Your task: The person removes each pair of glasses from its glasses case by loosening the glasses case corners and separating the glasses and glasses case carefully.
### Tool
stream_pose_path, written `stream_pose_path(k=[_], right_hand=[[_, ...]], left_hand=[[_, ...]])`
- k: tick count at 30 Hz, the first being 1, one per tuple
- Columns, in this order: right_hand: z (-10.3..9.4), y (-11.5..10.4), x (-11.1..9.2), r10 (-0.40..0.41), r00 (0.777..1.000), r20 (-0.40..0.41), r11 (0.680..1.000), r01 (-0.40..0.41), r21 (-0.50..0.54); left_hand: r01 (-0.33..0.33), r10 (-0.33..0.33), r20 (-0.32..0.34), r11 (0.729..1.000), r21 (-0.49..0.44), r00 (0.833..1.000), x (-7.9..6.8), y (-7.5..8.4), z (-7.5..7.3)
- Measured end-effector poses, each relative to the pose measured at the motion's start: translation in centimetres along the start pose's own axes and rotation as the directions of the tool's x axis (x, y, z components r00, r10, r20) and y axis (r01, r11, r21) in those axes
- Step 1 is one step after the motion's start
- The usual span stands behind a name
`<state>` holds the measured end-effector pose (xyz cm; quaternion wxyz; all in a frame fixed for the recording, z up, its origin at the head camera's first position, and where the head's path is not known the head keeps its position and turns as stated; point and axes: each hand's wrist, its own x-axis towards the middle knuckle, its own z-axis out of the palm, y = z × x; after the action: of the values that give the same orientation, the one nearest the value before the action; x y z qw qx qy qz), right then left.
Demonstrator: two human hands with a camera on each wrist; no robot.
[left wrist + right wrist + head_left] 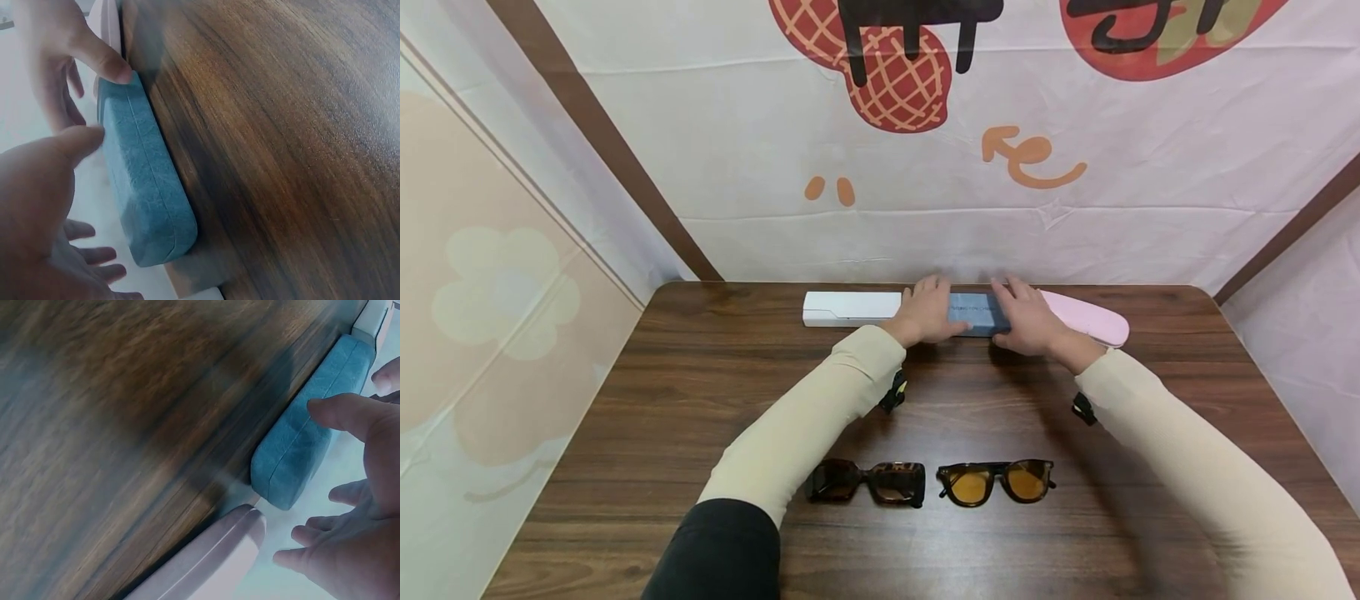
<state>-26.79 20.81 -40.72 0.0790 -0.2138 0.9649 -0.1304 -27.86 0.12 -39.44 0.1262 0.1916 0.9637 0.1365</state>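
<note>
A blue glasses case (976, 313) lies along the table's back edge, between my two hands. My left hand (923, 312) is over its left end, thumb stretched along the front side. In the left wrist view that thumb (84, 140) is at the case's edge, with the other fingers spread. My right hand (1032, 318) is at the right end. In the right wrist view its thumb (340, 412) lies against the case and its fingers are spread apart behind. Left of the blue case is a white case (850, 308); to its right lies a pink case (1088, 318), set at a slant.
Nearer on the wooden table (700, 400) lie dark tortoiseshell sunglasses (872, 482) and, to their right, glasses with amber lenses (997, 482). A printed cloth (737, 150) hangs right behind the table's back edge.
</note>
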Motion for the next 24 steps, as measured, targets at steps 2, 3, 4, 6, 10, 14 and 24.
stream_pose_path(k=[2,3,4,6,10,14,24], right_hand=[[-0.1,0.3,-0.3,-0.008,1.000,-0.013,1.000,0.008,0.002],[-0.2,0.4,-0.5,-0.010,1.000,-0.018,1.000,0.010,0.007],[-0.2,0.6,-0.7,-0.011,1.000,-0.022,1.000,0.011,0.011],[-0.4,0.9,-1.0,-0.010,1.000,-0.029,1.000,0.011,0.021],[-0.7,1.5,-1.6,-0.004,0.999,-0.036,0.999,0.005,0.034],[-1.0,2.3,-2.3,0.003,0.999,-0.053,0.998,0.000,0.060],[-2.1,4.2,-4.0,0.030,0.996,-0.087,0.991,-0.019,0.131]], left_hand=[[-0.023,0.023,-0.004,1.000,-0.013,1.000,0.1,0.0,0.0],[-0.034,0.034,-0.006,0.999,-0.018,0.999,0.2,0.1,0.0],[-0.043,0.043,-0.008,0.999,-0.023,0.999,0.2,0.2,0.1],[-0.059,0.059,-0.010,0.998,-0.030,0.998,0.4,0.3,0.1],[-0.071,0.071,-0.008,0.997,-0.036,0.997,0.5,0.8,0.2],[-0.085,0.085,-0.010,0.996,-0.018,0.996,0.8,1.5,0.2],[-0.127,0.127,-0.024,0.992,0.023,0.992,1.9,3.8,0.2]])
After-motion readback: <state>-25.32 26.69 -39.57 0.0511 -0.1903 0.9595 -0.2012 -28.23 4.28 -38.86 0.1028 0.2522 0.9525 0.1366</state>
